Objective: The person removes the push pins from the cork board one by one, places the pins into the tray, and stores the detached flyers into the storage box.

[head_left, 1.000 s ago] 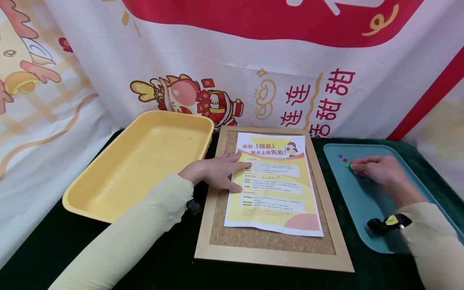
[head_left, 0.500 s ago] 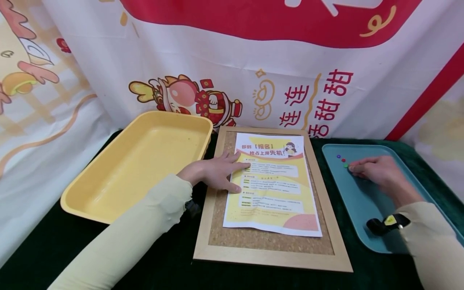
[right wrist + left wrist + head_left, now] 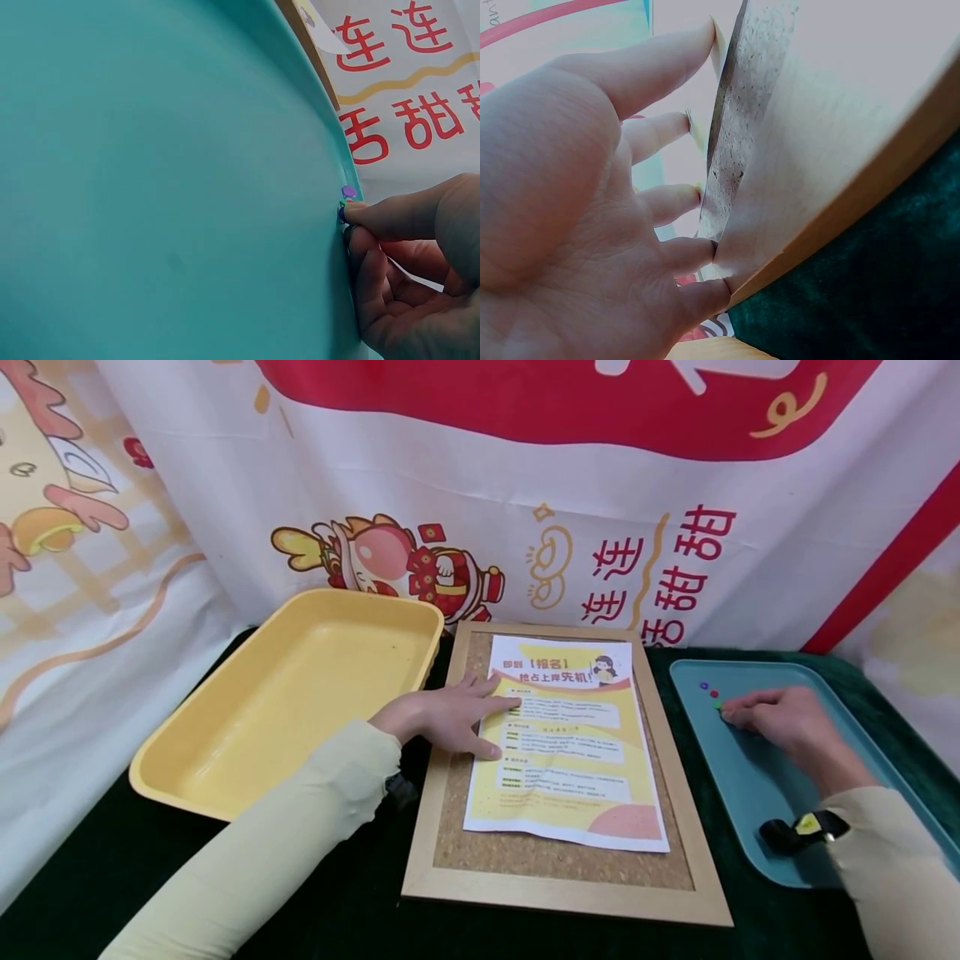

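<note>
My left hand (image 3: 453, 714) rests with spread, straight fingers on a yellow and white printed sheet (image 3: 570, 752). That sheet lies on a wood-framed cork board (image 3: 562, 868); in the left wrist view the fingertips touch around the sheet's edge. Over the blue-green tray (image 3: 765, 777), my right hand (image 3: 787, 718) has its thumb and forefinger together at the tray's surface. The right wrist view shows them pinching a small dark blue push pin (image 3: 342, 214), mostly hidden by the fingers. Close by lie a purple pin (image 3: 703, 686), a red pin (image 3: 714, 694) and a green pin (image 3: 717, 704).
A yellow plastic basin (image 3: 300, 693) stands left of the board. Dark green cloth (image 3: 360, 893) covers the table. Behind everything hangs a white and red printed curtain (image 3: 465, 460). Both wrists wear dark straps, and a black camera (image 3: 783, 837) sits on the right one.
The left hand, sheet and board stay put. The right hand's fingertips have shifted slightly left over the green pin, with a small turn of the hand.
</note>
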A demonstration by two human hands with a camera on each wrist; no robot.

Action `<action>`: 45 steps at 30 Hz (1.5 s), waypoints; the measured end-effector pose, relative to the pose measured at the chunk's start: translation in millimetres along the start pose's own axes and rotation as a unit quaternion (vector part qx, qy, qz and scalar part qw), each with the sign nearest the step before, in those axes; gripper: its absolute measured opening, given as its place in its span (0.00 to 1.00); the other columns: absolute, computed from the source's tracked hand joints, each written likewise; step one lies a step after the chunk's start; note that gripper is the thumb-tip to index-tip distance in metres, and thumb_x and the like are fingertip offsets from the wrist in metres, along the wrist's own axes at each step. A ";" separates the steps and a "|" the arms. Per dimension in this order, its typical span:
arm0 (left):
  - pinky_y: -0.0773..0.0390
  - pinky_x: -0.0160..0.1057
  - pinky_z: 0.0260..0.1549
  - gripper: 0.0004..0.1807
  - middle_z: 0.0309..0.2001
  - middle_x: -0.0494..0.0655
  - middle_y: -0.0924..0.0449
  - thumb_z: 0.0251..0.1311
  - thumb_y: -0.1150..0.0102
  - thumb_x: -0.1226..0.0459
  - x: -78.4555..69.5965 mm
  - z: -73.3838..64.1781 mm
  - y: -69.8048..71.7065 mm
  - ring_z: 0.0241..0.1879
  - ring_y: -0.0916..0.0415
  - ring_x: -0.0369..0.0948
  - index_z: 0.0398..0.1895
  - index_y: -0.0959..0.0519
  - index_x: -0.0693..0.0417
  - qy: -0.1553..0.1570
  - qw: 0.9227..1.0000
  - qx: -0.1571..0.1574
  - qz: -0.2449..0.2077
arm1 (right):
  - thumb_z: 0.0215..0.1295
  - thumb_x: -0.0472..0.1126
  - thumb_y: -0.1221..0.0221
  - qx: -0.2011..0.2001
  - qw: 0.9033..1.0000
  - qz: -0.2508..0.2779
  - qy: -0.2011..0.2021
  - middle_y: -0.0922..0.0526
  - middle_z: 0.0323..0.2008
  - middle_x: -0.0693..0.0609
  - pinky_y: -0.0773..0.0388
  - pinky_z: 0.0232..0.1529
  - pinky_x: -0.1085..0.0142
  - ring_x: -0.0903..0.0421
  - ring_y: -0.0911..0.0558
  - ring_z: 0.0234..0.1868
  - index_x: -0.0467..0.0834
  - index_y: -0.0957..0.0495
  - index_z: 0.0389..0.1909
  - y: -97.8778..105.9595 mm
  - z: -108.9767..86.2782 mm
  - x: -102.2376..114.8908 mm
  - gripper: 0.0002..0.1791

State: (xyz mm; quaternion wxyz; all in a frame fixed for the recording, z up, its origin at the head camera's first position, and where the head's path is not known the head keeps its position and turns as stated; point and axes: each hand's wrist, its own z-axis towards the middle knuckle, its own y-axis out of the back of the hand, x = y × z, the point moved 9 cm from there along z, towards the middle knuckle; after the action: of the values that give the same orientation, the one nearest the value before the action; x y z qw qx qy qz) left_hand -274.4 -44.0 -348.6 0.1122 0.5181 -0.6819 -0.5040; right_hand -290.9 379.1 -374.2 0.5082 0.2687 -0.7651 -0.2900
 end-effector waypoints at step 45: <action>0.64 0.62 0.84 0.46 0.89 0.46 0.73 0.72 0.38 0.43 -1.7 -0.7 0.3 0.87 0.81 0.57 0.87 0.50 0.31 0.001 1.000 0.007 0.004 | 0.79 0.39 0.40 0.007 0.984 0.171 0.057 0.27 0.76 0.38 0.35 0.79 0.42 0.41 0.28 0.76 0.41 0.34 0.80 -62.2 20.0 121.6 0.32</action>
State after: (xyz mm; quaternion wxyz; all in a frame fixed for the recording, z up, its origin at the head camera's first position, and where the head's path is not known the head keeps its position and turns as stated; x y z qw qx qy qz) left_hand -273.4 -43.1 -347.4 0.1121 0.5166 -0.6872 -0.4983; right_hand -343.6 254.0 -349.4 0.5914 0.1535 -0.7715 -0.1775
